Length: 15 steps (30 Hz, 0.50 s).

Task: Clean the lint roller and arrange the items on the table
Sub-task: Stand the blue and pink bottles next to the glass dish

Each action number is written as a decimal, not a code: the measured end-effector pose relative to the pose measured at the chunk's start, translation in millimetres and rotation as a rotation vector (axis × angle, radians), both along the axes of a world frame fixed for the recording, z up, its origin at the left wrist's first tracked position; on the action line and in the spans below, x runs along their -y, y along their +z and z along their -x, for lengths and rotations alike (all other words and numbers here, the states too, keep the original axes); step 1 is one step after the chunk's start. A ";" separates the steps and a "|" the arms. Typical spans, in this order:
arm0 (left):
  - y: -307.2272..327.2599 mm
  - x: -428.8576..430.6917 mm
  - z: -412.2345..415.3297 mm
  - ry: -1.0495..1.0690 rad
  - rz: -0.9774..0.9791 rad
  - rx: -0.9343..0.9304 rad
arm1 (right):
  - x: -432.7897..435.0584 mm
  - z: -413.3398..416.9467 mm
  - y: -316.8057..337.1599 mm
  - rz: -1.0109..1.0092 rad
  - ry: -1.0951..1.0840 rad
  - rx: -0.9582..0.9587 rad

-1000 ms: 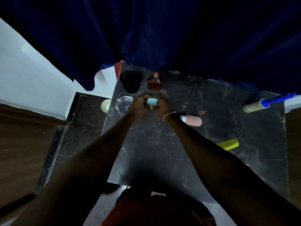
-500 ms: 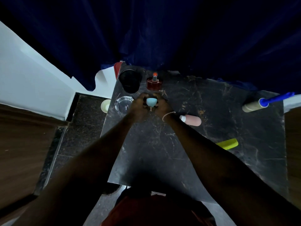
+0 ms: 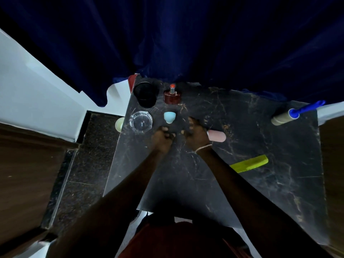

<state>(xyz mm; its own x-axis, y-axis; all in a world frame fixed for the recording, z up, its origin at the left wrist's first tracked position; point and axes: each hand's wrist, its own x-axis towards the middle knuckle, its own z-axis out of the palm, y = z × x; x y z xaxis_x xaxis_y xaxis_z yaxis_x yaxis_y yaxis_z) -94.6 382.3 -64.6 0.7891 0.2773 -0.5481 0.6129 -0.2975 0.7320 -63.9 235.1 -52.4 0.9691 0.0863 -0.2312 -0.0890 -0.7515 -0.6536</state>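
Both your hands are empty: left hand (image 3: 163, 138) loosely curled, right hand (image 3: 195, 133) open; the lint roller (image 3: 284, 117) lies well apart at the desk (image 3: 186, 183) far right edge; reaching across could knock the pink tube (image 3: 216, 135) rolling.

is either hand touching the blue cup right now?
No. The blue cup stands alone on the table, with the left hand and right hand both clear of it and empty.

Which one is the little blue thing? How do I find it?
Look at the black marble table, far left corner. It sits right of the clear glass ashtray, in front of the red perfume bottle. The light blue egg-shaped sponge is the only pale blue thing there.
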 end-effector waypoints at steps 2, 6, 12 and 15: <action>1.4 13.6 6.2 -0.003 0.063 -0.012 | 19.3 9.6 0.3 -0.007 -0.062 0.017; 4.6 48.9 8.8 -0.060 0.164 -0.047 | 63.4 18.4 -0.1 0.118 -0.142 -0.010; 12.5 84.5 -7.4 -0.513 -0.159 0.089 | 110.5 10.1 1.6 0.290 -0.038 -0.162; 12.0 98.9 -17.1 -0.717 -0.263 0.151 | 124.9 8.3 -0.9 0.385 0.101 -0.210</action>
